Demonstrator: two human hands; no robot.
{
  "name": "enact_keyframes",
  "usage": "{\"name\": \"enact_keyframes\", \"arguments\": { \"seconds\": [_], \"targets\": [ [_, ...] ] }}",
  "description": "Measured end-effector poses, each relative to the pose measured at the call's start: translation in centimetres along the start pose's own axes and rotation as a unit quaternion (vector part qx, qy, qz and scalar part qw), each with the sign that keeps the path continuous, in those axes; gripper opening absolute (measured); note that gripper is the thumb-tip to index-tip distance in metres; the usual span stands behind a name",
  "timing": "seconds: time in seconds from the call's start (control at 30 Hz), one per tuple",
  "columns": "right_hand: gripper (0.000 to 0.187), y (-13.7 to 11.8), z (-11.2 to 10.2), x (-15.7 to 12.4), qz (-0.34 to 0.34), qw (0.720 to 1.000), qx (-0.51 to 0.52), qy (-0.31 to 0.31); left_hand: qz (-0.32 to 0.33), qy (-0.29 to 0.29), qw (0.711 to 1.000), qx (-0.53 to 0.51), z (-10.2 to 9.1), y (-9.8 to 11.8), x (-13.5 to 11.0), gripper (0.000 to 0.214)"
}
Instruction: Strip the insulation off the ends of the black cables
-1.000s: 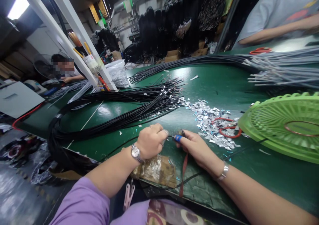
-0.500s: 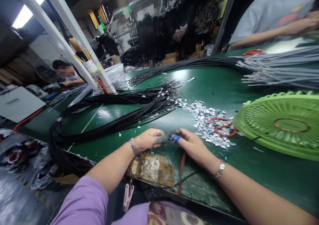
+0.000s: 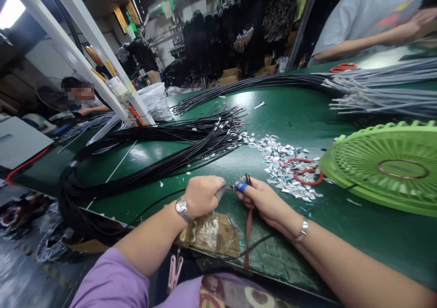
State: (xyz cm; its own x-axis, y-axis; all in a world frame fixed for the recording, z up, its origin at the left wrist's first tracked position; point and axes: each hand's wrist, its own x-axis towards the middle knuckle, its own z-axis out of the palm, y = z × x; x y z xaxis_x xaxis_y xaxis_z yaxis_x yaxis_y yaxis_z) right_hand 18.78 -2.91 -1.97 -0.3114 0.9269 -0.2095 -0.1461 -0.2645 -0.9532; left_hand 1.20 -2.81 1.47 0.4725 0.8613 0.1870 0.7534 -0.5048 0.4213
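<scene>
My left hand (image 3: 205, 194), with a wristwatch, is closed around a black cable (image 3: 159, 202) that runs in from the left along the table edge. The cable's end lies between my two hands. Blue tape wraps the thumb of my right hand (image 3: 254, 193), which pinches at that end. Dark pointed prongs (image 3: 247, 179) stick up from the right hand's fingers; what they belong to is hidden. Below that hand a reddish-brown strip (image 3: 249, 235) hangs towards the table edge. A tape-covered cardboard piece (image 3: 215, 235) lies under my left wrist.
A bundle of black cables (image 3: 136, 180) curves across the green table (image 3: 341, 239) at left. Foil scraps (image 3: 273, 158) and red-handled scissors (image 3: 309, 176) lie right of centre, beside a green fan (image 3: 378, 167). Grey cables (image 3: 378, 98) lie at the back right, near another person (image 3: 362, 26).
The black cable now stretches left from my left hand, whose back has turned up to show the watch face. Dark prongs now stand above my right fingers. The view has shifted slightly.
</scene>
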Motion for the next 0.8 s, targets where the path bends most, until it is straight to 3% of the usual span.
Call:
{"name": "enact_keyframes", "arguments": {
  "seconds": [0.1, 0.2, 0.27, 0.5, 0.8],
  "targets": [
    [0.041, -0.3, 0.0, -0.3, -0.017, 1.000, 0.012, 0.009, -0.061, -0.025, 0.988, -0.136, 0.2, -0.2, 0.4, 0.031],
    [0.040, -0.5, -0.1, -0.5, -0.049, 0.999, 0.004, 0.002, -0.136, -0.078, 0.933, -0.325, 0.5, -0.4, 1.0, 0.046],
    [0.038, -0.5, -0.3, -0.5, -0.065, 0.998, -0.009, 0.001, -0.173, -0.101, 0.897, -0.394, 0.6, -0.3, 1.2, 0.050],
    [0.039, -0.5, -0.4, -0.3, -0.063, 0.998, 0.012, -0.011, -0.227, -0.141, 0.840, -0.472, 0.0, 0.2, 1.2, 0.050],
    [0.038, -0.2, -0.4, 0.0, -0.030, 0.996, 0.073, -0.037, -0.225, -0.152, 0.826, -0.495, 0.3, -0.4, 1.2, 0.047]
  ]
}}
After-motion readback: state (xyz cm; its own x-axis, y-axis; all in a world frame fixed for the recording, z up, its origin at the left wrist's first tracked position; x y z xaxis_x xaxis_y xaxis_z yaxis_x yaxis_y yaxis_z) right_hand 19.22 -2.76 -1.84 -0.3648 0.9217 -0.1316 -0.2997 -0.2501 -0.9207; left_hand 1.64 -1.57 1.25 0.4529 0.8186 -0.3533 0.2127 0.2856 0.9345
